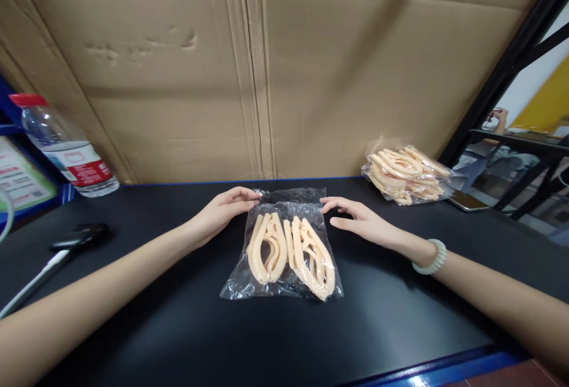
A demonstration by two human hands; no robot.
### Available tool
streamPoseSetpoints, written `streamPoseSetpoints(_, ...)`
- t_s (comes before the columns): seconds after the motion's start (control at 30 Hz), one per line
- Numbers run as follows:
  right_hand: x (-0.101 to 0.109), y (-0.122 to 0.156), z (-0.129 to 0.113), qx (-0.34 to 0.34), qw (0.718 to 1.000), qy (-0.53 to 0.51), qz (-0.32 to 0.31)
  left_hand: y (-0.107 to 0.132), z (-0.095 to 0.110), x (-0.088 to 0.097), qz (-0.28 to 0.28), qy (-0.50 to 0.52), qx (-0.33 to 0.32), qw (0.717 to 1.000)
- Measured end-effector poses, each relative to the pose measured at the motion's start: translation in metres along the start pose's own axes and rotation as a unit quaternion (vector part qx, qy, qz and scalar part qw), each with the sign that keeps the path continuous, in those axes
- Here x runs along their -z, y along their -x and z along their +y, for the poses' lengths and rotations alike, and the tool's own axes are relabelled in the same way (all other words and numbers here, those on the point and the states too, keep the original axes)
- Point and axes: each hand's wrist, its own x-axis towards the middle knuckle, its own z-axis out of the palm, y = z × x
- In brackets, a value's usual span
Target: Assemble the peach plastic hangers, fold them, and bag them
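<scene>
At the middle of the desk (178,328), the bag (284,250) is held by its far flap: the grip of the left hand (222,212) seems pinched on one corner, that of the right hand (360,221) lies open, fingertips touching. Even pressure along the flap seems needed.

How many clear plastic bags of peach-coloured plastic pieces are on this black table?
2 distinct: one clear plastic bag of peach pieces lies centre, the left hand and right hand touching its top edge; a bagged heap sits back right, perhaps hiding several stacked bags.
</scene>
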Motion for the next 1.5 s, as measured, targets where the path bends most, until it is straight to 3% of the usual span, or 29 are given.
streamPoseSetpoints(0.13,0.002,-0.005,0.005,0.034,0.997,-0.053,-0.041,-0.001,-0.004,-0.001,0.003,0.021,-0.013,1.000)
streamPoseSetpoints(0.27,0.003,-0.010,0.011,0.067,0.993,-0.082,-0.043,-0.002,-0.010,-0.002,0.028,-0.009,-0.049,0.998)
streamPoseSetpoints(0.43,0.003,-0.007,0.009,0.153,0.987,0.024,-0.036,-0.001,-0.011,0.001,0.016,-0.079,-0.101,0.992)
streamPoseSetpoints(0.53,0.004,-0.002,0.005,0.224,0.965,0.139,-0.019,0.002,-0.010,0.005,0.013,-0.134,-0.149,0.980)
streamPoseSetpoints(0.7,0.006,0.003,0.001,0.262,0.928,0.264,-0.033,0.009,-0.008,0.011,0.017,-0.239,-0.257,0.936)
streamPoseSetpoints(0.97,0.006,0.005,0.001,0.262,0.914,0.305,-0.058,0.012,-0.006,0.020,-0.103,-0.387,-0.373,0.837)
streamPoseSetpoints(1.1,0.004,0.006,-0.002,0.260,0.911,0.316,-0.059,0.013,0.001,0.026,-0.143,-0.428,-0.396,0.800)
streamPoseSetpoints(1.2,0.003,0.007,-0.004,0.247,0.917,0.308,-0.057,0.016,0.006,0.025,-0.161,-0.442,-0.399,0.787)
streamPoseSetpoints(1.37,0.001,0.008,-0.005,0.242,0.918,0.311,-0.038,0.021,0.012,0.019,-0.175,-0.453,-0.380,0.787)
streamPoseSetpoints(1.5,0.000,0.008,-0.005,0.260,0.902,0.341,-0.055,0.030,0.021,0.008,-0.147,-0.474,-0.335,0.801)
